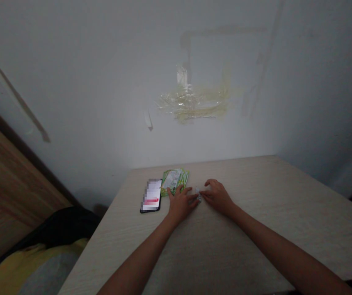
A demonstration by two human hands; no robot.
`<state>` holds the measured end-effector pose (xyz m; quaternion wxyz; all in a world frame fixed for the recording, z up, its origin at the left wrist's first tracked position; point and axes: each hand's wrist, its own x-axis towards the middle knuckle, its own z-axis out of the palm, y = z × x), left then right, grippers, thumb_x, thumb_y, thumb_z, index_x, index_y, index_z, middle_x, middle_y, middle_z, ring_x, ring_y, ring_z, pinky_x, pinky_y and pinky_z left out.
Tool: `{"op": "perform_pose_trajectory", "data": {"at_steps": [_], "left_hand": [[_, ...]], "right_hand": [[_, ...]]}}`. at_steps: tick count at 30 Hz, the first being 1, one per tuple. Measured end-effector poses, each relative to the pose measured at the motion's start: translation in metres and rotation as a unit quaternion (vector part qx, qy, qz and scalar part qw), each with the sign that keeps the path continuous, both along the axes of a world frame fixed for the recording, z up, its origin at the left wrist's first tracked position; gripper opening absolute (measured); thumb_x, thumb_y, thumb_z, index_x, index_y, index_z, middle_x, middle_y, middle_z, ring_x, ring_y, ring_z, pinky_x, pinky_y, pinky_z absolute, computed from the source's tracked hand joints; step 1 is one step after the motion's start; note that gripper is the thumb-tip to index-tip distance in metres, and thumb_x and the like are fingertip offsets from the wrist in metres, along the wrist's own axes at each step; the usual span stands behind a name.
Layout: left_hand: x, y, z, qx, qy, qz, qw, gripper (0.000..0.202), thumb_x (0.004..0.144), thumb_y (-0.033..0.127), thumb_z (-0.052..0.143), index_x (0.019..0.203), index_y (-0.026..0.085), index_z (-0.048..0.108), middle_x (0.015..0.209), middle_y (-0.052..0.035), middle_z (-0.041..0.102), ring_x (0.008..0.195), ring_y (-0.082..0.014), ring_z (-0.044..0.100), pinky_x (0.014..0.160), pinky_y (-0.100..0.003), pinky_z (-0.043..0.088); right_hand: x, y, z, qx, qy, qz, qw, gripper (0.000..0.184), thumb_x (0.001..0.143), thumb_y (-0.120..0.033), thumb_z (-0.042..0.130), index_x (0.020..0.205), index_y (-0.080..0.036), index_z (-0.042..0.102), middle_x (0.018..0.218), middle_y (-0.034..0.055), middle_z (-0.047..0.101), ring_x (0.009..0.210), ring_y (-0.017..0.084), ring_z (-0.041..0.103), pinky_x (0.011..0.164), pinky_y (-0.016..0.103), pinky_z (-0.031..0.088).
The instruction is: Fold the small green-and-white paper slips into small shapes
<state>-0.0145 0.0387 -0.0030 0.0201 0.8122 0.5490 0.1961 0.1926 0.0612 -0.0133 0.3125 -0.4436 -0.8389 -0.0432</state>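
A small, shiny, clear-looking piece (198, 194) is between my two hands, low over the table; its exact kind is too small to make out. My left hand (182, 204) has its thumb and index finger at the piece's left side, while its other fingers spread toward a pile of green-and-white printed packets (172, 180). From the right, the thumb and index fingertips of my right hand (217, 196) meet at the same piece, its other fingers bent and raised. Left of the packets lies a phone (152, 196) with a lit, partly blurred screen.
The pale wood-grain table (256, 180) reaches back to a grey wall (102, 82) bearing peeling clear tape (194, 100). Wooden panelling (6, 184) stands at the left. Yellow and grey cloth (40, 266) lies below the table's left edge.
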Motion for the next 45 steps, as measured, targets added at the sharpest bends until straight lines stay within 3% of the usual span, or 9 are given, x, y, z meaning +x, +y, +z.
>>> {"op": "perform_pose_trajectory", "data": {"at_steps": [12, 24, 33, 45], "left_hand": [[0.001, 0.001, -0.002, 0.012, -0.007, 0.000, 1.000, 0.026, 0.085, 0.055, 0.055, 0.108, 0.050, 0.066, 0.134, 0.0055, 0.056, 0.133, -0.0342, 0.032, 0.102, -0.076, -0.010], [0.002, 0.000, 0.001, -0.005, -0.004, 0.002, 1.000, 0.025, 0.086, 0.055, 0.055, 0.107, 0.049, 0.067, 0.133, 0.0059, 0.056, 0.134, -0.0338, 0.031, 0.102, -0.076, -0.010], [0.000, 0.002, -0.001, 0.004, -0.006, -0.001, 1.000, 0.025, 0.086, 0.056, 0.054, 0.107, 0.051, 0.066, 0.132, 0.0063, 0.056, 0.134, -0.0331, 0.032, 0.102, -0.076, -0.010], [0.001, 0.000, 0.001, -0.006, -0.003, 0.005, 1.000, 0.026, 0.086, 0.055, 0.054, 0.108, 0.048, 0.066, 0.132, 0.0049, 0.057, 0.134, -0.0323, 0.031, 0.104, -0.074, -0.011]], "right_hand": [[0.000, 0.004, -0.005, 0.013, -0.018, -0.009, 1.000, 0.020, 0.084, -0.027, 0.066, 0.100, -0.034, 0.074, 0.115, 0.0090, 0.056, 0.112, 0.025, 0.048, 0.093, 0.042, 0.040], [-0.006, 0.004, 0.007, -0.009, -0.035, -0.025, 0.999, 0.016, 0.080, -0.029, 0.068, 0.094, -0.031, 0.076, 0.105, 0.0086, 0.057, 0.108, 0.025, 0.048, 0.095, 0.043, 0.037], [-0.001, 0.007, -0.005, 0.019, -0.014, 0.007, 1.000, 0.020, 0.083, -0.026, 0.065, 0.100, -0.029, 0.074, 0.107, 0.0093, 0.058, 0.105, 0.023, 0.051, 0.091, 0.040, 0.041], [-0.006, 0.006, 0.001, 0.003, -0.053, -0.026, 0.998, 0.019, 0.082, -0.026, 0.065, 0.098, -0.030, 0.075, 0.104, 0.0088, 0.057, 0.105, 0.024, 0.050, 0.091, 0.040, 0.038]]}}
